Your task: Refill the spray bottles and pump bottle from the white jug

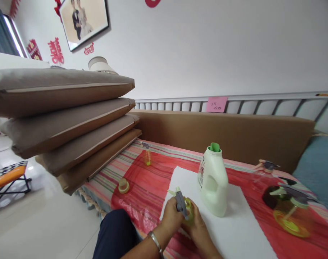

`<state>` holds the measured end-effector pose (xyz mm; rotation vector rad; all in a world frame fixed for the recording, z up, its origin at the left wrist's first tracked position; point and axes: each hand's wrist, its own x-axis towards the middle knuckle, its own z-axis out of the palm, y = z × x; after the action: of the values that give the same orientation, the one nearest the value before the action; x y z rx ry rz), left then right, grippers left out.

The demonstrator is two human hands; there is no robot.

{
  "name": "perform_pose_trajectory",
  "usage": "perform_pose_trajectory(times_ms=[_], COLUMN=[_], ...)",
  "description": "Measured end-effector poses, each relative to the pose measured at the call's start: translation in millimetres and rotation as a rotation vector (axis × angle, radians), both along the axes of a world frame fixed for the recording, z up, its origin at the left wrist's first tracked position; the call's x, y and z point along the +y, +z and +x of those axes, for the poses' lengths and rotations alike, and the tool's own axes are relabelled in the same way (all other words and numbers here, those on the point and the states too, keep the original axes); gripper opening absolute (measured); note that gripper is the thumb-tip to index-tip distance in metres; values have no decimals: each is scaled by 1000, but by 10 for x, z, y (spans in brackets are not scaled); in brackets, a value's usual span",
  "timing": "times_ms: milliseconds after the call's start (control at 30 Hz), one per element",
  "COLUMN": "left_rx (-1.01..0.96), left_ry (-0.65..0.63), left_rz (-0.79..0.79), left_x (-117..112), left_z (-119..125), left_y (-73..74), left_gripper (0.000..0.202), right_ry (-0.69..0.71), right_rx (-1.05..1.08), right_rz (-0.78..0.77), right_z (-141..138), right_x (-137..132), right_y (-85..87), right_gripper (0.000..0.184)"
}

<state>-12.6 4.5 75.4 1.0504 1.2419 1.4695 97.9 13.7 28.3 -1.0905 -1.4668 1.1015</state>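
Note:
My left hand (171,215), with a silver bracelet at the wrist, is closed around the grey trigger head (181,203) of a spray bottle. The yellow-tinted clear body of that spray bottle (190,213) is wrapped by my right hand (198,227). Fingers hide the joint between head and body, so I cannot tell whether they are fastened. Just beyond my hands, a pale green jug (214,183) with a green spout stands upright on a white sheet (235,216). Left of my hands, a pale cap (123,185) rests on the red plastic sheet (153,183).
A small spray bottle (147,157) stands at the back left. Several more bottles, including a large yellow-tinted spray bottle (295,216), cluster at the right. Stacked cushions (72,126) rise at the left. A brown padded board (220,131) runs along the back, topped by a pink note (217,104).

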Motion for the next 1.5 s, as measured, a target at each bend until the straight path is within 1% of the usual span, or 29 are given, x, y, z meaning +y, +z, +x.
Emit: perform_pose_trajectory(times_ms=[100, 167, 233, 300, 333, 400, 467, 500, 567, 633, 700, 767, 833, 900, 967, 1100, 1167, 1233, 1300, 1367, 1500], left_rx=[50, 75, 91, 97, 99, 97, 93, 92, 95, 107, 120, 129, 134, 133, 130, 112, 100, 90, 82, 78, 91], left_ry=[13, 4, -20, -46, -55, -70, -84, -88, -87, -74, -63, -58, -57, -60, -71, -103, -111, -113, -112, -111, -105], left_rz=[-14, -32, -49, -66, -73, -86, -100, -111, -149, -198, -244, -277, -297, -305, -307, -300, -289, -275, -258, -240, -223], left_x=[107, 159, 204, 243, 257, 272, 266, 258, 235, 212, 192, 179, 170, 161, 149, 116, 103, 98, 99, 103, 122], left_z=[-33, -65, -91, -107, -111, -110, -101, -94, -79, -65, -58, -58, -66, -80, -96, -118, -118, -112, -104, -98, -95], left_y=[-102, -139, -160, -167, -166, -153, -127, -112, -82, -63, -58, -65, -75, -80, -76, -65, -72, -87, -105, -122, -149], left_gripper=[22, 20, 22, 26, 26, 26, 30, 34, 39, 42, 45, 49, 53, 55, 57, 60, 60, 58, 57, 54, 49], right_ry=[-21, -50, -116, -242, -323, -487, -607, -643, -663, -650, -635, -638, -643, -633, -590, -468, -399, -301, -193, -110, -17], right_rx=[-14, -41, -70, -87, -93, -103, -119, -134, -175, -221, -255, -276, -294, -320, -360, -482, -586, -733, -896, -1024, -1180], right_rz=[-7, 32, 89, 132, 148, 162, 154, 142, 94, 33, -7, -16, -13, -2, 16, 38, 40, 32, 7, -8, 94], right_z=[3, 97, 280, 516, 636, 847, 983, 1016, 1015, 952, 876, 829, 840, 912, 1032, 1329, 1458, 1556, 1622, 1660, 1666], right_x=[65, 88, 108, 153, 195, 331, 525, 632, 829, 966, 1026, 1016, 949, 831, 667, 265, 78, -75, -189, -266, -334], right_y=[-20, 30, 139, 291, 373, 533, 663, 712, 775, 803, 822, 862, 947, 1081, 1251, 1616, 1777, 1904, 1989, 2028, 2019], right_gripper=[82, 75, 60, 47, 45, 52, 63, 66, 64, 54, 47, 45, 48, 51, 51, 43, 40, 39, 40, 41, 39])
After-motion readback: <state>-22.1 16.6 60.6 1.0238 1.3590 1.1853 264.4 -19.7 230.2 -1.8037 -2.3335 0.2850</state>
